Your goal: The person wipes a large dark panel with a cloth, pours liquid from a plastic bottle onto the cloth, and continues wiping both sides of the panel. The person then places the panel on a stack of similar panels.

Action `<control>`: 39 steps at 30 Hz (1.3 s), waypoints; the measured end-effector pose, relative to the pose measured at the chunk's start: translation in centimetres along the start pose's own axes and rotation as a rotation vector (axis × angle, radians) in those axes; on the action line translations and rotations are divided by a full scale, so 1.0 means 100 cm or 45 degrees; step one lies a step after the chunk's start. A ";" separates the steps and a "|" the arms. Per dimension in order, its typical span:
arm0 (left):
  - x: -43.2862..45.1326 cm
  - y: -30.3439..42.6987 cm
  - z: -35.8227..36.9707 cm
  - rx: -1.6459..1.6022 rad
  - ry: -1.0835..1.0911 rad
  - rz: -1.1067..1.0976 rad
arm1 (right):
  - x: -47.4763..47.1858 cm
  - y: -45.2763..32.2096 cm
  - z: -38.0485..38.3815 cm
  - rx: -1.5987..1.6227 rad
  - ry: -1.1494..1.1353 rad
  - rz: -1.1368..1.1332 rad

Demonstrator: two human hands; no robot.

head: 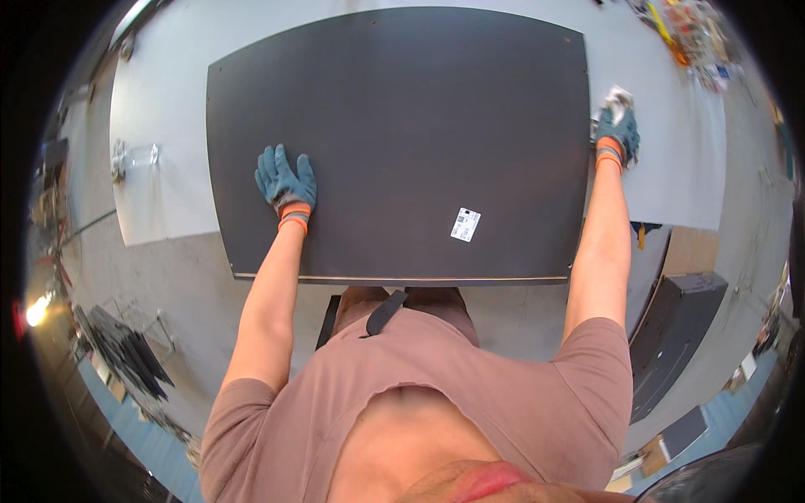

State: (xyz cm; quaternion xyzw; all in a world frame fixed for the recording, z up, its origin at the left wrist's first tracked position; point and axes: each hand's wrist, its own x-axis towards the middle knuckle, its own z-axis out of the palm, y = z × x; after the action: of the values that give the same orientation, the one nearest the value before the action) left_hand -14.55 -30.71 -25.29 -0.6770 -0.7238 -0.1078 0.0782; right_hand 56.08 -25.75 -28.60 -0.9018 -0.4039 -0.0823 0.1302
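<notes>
A large dark grey panel lies flat on a pale worktable before me, its near edge overhanging toward my body. A white label bearing print and a code sticks to its near right part. My left hand, in a blue-green coated work glove with an orange cuff, rests palm down on the panel's left side, thumb apart from the fingers. Just beyond the panel's right edge, my right hand, gloved alike, grips a crumpled whitish cloth. The glove hides part of that cloth.
A clear roll of tape or film lies at the table's left. Assorted small items are heaped at the far right corner. Dark panels or boxes are stacked low at my right; more dark sheets stand behind left.
</notes>
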 end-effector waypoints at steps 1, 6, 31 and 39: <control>-0.001 0.000 -0.002 0.001 0.001 -0.008 | 0.002 -0.003 0.004 0.045 0.029 0.058; -0.001 -0.002 -0.002 0.009 0.034 0.000 | 0.019 -0.010 -0.010 0.487 0.130 0.149; -0.060 -0.216 -0.160 -0.897 0.650 -0.537 | -0.682 -0.505 -0.163 0.790 -1.133 -1.864; -0.218 -0.369 -0.115 -1.136 0.725 -1.163 | -0.491 -0.523 -0.166 1.081 -0.550 -1.321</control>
State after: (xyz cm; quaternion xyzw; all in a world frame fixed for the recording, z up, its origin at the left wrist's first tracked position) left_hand -50.18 -56.97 -21.75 -0.2179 -0.7739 -0.5900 -0.0736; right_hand -16.32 -32.01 -16.41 -0.4601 -0.7959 0.2119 0.3316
